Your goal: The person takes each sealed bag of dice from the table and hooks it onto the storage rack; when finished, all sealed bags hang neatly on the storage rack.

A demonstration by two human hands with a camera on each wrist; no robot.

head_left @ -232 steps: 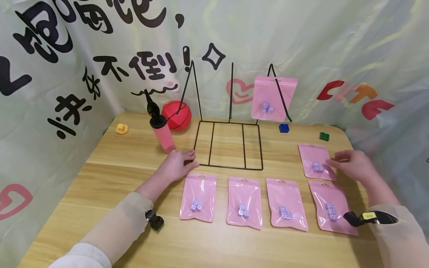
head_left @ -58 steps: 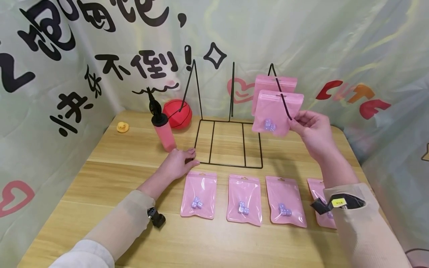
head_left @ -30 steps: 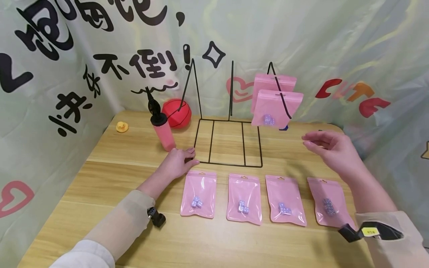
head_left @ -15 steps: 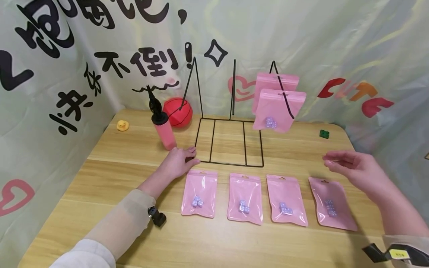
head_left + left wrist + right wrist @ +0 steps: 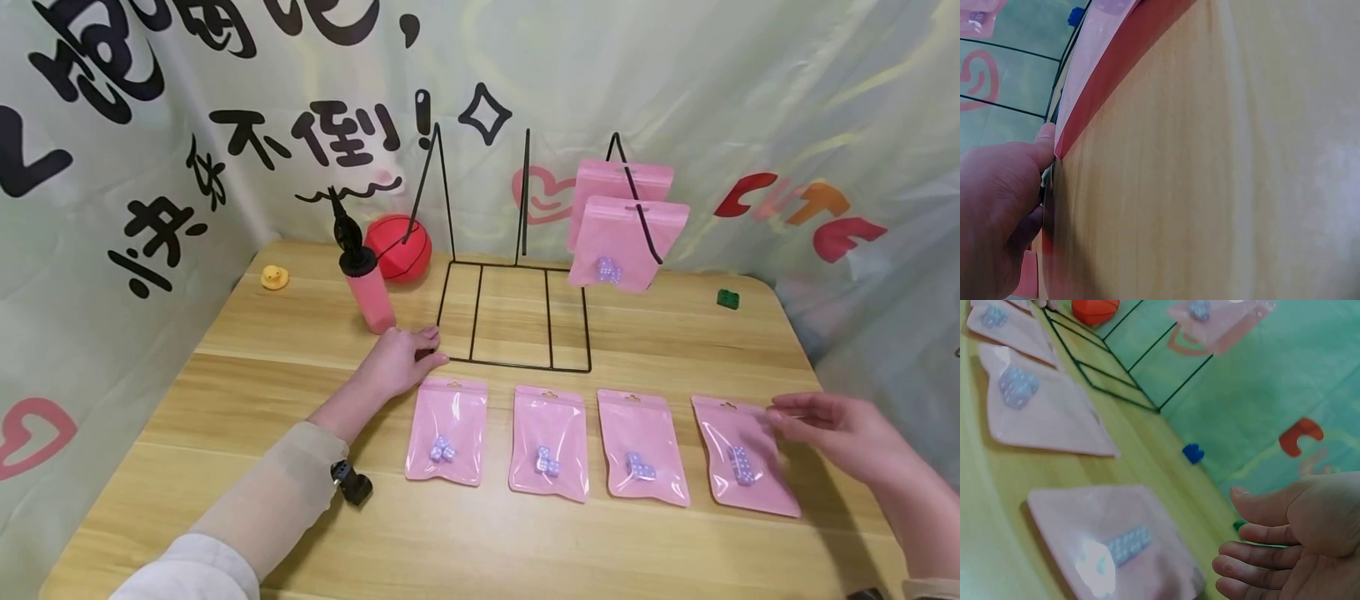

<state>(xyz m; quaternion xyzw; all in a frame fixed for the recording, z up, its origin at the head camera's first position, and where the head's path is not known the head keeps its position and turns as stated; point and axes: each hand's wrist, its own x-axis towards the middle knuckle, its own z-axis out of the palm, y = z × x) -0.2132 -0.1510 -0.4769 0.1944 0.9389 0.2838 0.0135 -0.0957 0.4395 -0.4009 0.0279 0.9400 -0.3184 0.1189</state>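
Right hand [image 5: 840, 429] is hovering loose-fingered, gripping nothing, at the rightmost pink bag [image 5: 742, 456], while left hand [image 5: 397, 364] is resting flat against the wire rack [image 5: 513, 312]

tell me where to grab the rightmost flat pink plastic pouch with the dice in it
Pinch the rightmost flat pink plastic pouch at its top edge by the small hang hole, coming from its right side where the right hand hovers. It lies flat on the wooden table, dice bulging mid-pouch, so the thin empty top probably lifts easiest.
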